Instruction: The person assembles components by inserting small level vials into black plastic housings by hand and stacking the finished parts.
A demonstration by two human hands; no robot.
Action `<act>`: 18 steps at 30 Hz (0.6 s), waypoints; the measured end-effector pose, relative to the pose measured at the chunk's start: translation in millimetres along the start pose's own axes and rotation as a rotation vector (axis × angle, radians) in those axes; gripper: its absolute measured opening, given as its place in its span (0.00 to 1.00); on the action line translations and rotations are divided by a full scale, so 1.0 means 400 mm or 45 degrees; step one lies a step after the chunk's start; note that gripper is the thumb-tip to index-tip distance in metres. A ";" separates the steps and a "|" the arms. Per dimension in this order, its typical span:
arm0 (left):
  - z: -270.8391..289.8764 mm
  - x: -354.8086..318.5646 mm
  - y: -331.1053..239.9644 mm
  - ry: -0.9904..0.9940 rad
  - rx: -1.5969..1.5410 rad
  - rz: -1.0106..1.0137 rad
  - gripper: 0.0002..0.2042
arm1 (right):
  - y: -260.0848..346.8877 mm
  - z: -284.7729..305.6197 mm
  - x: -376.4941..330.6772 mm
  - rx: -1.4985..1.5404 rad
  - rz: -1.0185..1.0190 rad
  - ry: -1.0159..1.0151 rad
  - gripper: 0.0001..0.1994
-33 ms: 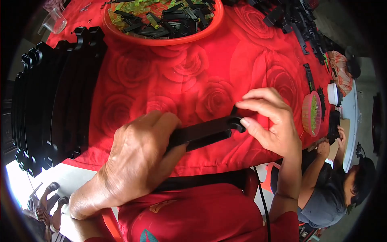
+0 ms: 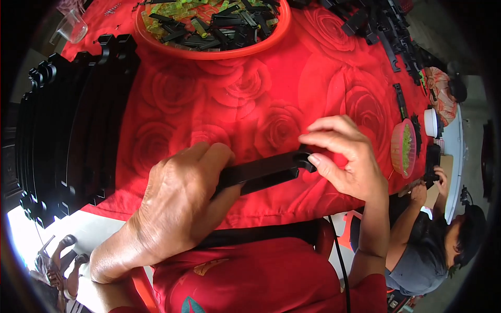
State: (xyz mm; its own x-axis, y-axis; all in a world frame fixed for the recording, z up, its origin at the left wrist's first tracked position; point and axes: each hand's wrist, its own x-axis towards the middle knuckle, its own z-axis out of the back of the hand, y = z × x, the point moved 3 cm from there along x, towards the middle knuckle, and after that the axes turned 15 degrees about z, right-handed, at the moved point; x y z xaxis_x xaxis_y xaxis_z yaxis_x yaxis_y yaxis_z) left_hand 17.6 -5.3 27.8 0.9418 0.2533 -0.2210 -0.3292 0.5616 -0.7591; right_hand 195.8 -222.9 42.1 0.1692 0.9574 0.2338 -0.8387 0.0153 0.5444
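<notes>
My left hand [image 2: 180, 201] is wrapped round one end of a long black plastic part [image 2: 266, 170], a channel-like piece with a curved, hooked far end. It is held level above the table's front edge, slightly raised toward the right. At the hooked end, my right hand [image 2: 349, 159] has its thumb against the curve and its index finger at the upper corner, pinching it. The other right fingers are loosely bent above. My left palm hides the part's near end.
Similar long black parts [image 2: 68, 135] stand in a row at left. An orange-red basin [image 2: 250, 53] of black and yellow-green pieces is at the back. Black parts [image 2: 386, 39] pile up at far right, near a pink bowl [image 2: 396, 151]. A co-worker [image 2: 428, 250] sits at right.
My right index finger and thumb have shifted slightly left, closer onto the hooked end. My left hand and the black part are almost unmoved.
</notes>
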 end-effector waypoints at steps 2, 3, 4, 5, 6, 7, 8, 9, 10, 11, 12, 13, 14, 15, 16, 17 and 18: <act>-0.002 0.004 0.016 0.022 -0.060 0.106 0.10 | -0.020 -0.015 -0.009 0.135 -0.026 0.069 0.16; 0.001 0.002 0.021 0.022 -0.058 0.109 0.10 | -0.028 -0.010 -0.010 0.139 -0.025 0.069 0.16; 0.009 0.001 0.026 -0.023 -0.072 0.095 0.09 | -0.034 -0.002 -0.012 0.118 -0.020 0.032 0.16; 0.015 0.004 0.031 -0.068 -0.085 0.081 0.09 | -0.043 0.004 -0.015 0.095 -0.016 -0.005 0.17; 0.020 0.008 0.032 -0.046 -0.071 0.086 0.11 | -0.049 0.002 -0.026 0.058 -0.025 0.024 0.19; 0.018 0.009 0.034 -0.045 -0.070 0.087 0.11 | -0.047 -0.009 -0.033 0.060 -0.026 0.023 0.19; 0.019 0.006 0.034 -0.017 -0.069 0.085 0.13 | -0.040 -0.022 -0.034 0.024 -0.023 0.010 0.20; 0.020 0.004 0.033 0.011 -0.069 0.083 0.16 | -0.036 -0.035 -0.034 -0.011 -0.021 -0.002 0.21; 0.026 0.003 0.029 0.008 -0.065 0.086 0.16 | -0.036 -0.045 -0.033 -0.074 -0.024 -0.029 0.21; 0.030 0.001 0.026 0.038 -0.070 0.093 0.18 | -0.038 -0.047 -0.038 -0.071 -0.024 -0.028 0.21; 0.031 -0.001 0.026 0.067 -0.075 0.101 0.21 | -0.041 -0.045 -0.045 -0.094 -0.033 -0.030 0.19; 0.032 -0.002 0.030 0.068 -0.075 0.105 0.21 | -0.043 -0.046 -0.048 -0.117 -0.041 -0.032 0.16; 0.036 -0.004 0.030 0.059 -0.080 0.069 0.21 | -0.037 -0.042 -0.046 -0.127 -0.039 -0.066 0.14; 0.039 -0.005 0.031 0.050 -0.085 0.032 0.21 | -0.034 -0.040 -0.049 -0.126 -0.039 -0.065 0.14; 0.042 -0.004 0.035 0.050 -0.086 0.034 0.21 | -0.030 -0.035 -0.056 -0.146 -0.031 -0.076 0.13; 0.043 -0.003 0.040 0.066 -0.109 0.034 0.21 | -0.026 -0.032 -0.061 -0.165 -0.022 -0.087 0.13; 0.043 -0.001 0.043 0.082 -0.132 0.033 0.20 | -0.017 -0.026 -0.062 -0.197 -0.018 -0.120 0.13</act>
State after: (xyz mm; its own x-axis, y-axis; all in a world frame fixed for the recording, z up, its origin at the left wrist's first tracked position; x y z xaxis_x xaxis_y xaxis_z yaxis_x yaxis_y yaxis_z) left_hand 10.3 18.0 25.4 0.9367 0.2137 -0.2774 -0.3475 0.4701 -0.8113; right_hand 191.9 -243.6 24.4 0.2231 0.9258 0.3053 -0.9044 0.0797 0.4193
